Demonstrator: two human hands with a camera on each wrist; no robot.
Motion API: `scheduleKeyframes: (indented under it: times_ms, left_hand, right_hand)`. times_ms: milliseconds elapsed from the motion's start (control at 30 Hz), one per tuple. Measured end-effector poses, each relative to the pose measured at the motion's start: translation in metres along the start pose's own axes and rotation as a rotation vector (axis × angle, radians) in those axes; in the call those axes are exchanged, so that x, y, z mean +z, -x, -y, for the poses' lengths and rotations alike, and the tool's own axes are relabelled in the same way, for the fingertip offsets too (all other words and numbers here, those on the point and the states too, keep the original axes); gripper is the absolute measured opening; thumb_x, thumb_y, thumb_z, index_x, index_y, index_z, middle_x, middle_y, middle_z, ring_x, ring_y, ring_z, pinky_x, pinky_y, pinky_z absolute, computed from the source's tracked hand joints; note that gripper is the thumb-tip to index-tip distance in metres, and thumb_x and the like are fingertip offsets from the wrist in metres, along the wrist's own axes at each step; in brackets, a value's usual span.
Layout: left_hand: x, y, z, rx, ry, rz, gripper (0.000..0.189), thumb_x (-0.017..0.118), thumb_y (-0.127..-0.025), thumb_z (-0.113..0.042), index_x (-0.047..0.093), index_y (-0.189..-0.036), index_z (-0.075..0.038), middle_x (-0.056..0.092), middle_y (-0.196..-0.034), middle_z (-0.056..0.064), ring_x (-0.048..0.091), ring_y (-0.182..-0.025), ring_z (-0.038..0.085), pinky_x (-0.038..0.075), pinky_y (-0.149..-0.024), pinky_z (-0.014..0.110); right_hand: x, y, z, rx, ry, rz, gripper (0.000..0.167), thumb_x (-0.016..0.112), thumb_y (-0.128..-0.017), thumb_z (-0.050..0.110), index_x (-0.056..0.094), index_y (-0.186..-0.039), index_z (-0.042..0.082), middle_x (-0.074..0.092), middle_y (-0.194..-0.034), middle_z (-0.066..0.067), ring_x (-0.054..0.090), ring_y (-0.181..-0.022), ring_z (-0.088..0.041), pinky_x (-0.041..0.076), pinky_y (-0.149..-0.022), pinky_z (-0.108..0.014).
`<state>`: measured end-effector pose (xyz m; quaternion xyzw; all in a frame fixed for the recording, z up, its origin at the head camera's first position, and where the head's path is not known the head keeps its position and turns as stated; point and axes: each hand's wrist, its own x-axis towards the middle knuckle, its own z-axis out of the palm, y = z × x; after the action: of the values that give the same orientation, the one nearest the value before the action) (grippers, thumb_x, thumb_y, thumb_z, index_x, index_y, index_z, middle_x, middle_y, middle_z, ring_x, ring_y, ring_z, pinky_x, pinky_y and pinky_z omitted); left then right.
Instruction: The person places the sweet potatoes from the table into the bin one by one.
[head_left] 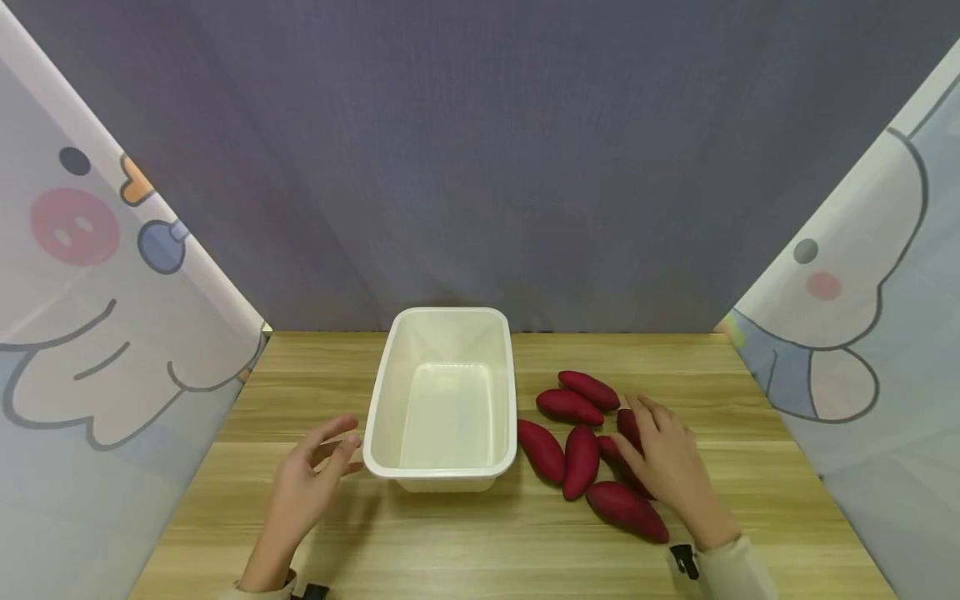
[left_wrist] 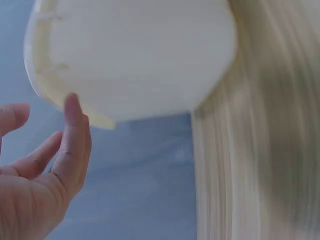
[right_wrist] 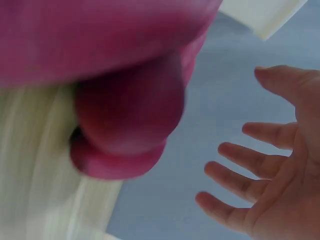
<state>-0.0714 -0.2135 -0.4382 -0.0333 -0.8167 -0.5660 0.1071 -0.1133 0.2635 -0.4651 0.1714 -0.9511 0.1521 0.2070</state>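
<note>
on a wood-grain tabletop (head_left: pixel 450 550), a cream plastic tub (head_left: pixel 441 472) is being flanked by an unclenched left hand (head_left: pixel 315 471); red sweet potatoes (head_left: pixel 581 463) are being overhung by a splayed right hand (head_left: pixel 666 457)

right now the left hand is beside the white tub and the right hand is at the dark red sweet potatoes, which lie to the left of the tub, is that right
One thing is off: the dark red sweet potatoes lie to the right of the white tub, as the head view shows. The left hand and right hand are as you say.
</note>
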Motion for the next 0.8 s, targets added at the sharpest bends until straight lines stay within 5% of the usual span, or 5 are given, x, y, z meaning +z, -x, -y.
scheduleKeyframes:
  times_ms: [133,333,533,800]
  left_hand:
    - [0.005,-0.007,-0.005,-0.08,0.135,0.011,0.037,0.065,-0.1,-0.019,0.06,-0.132,0.001,0.06,-0.128,0.019,0.07,-0.097,0.019,0.062,-0.071,0.036]
    - [0.01,-0.01,-0.005,-0.184,0.176,0.0,0.037,0.068,-0.098,-0.016,0.061,-0.131,0.001,0.06,-0.127,0.02,0.07,-0.094,0.018,0.062,-0.073,0.035]
    - [0.01,-0.01,-0.002,-0.199,0.186,0.011,0.038,0.068,-0.098,-0.013,0.06,-0.132,0.002,0.06,-0.126,0.019,0.069,-0.093,0.017,0.062,-0.074,0.034]
    - [0.009,-0.01,-0.001,-0.192,0.188,0.018,0.038,0.068,-0.098,-0.013,0.06,-0.131,0.003,0.061,-0.124,0.018,0.068,-0.092,0.019,0.061,-0.075,0.034]
  right_hand:
    - [-0.001,-0.001,-0.015,0.057,-0.071,0.026,0.056,0.077,-0.087,0.012,0.053,-0.132,-0.011,0.057,-0.122,-0.033,0.056,-0.109,-0.053,0.048,-0.086,-0.066]
    - [0.001,0.002,-0.033,0.182,-0.185,0.116,0.051,0.075,-0.091,0.013,0.054,-0.129,-0.012,0.056,-0.12,-0.035,0.054,-0.11,-0.052,0.048,-0.089,-0.064]
    - [0.005,0.003,-0.043,0.253,-0.267,0.181,0.051,0.076,-0.09,0.014,0.055,-0.127,-0.012,0.059,-0.116,-0.034,0.063,-0.095,-0.046,0.055,-0.078,-0.057]
    - [0.008,0.0,-0.053,0.311,-0.313,0.256,0.048,0.075,-0.091,0.015,0.055,-0.126,-0.012,0.064,-0.11,-0.032,0.066,-0.092,-0.044,0.056,-0.078,-0.056]
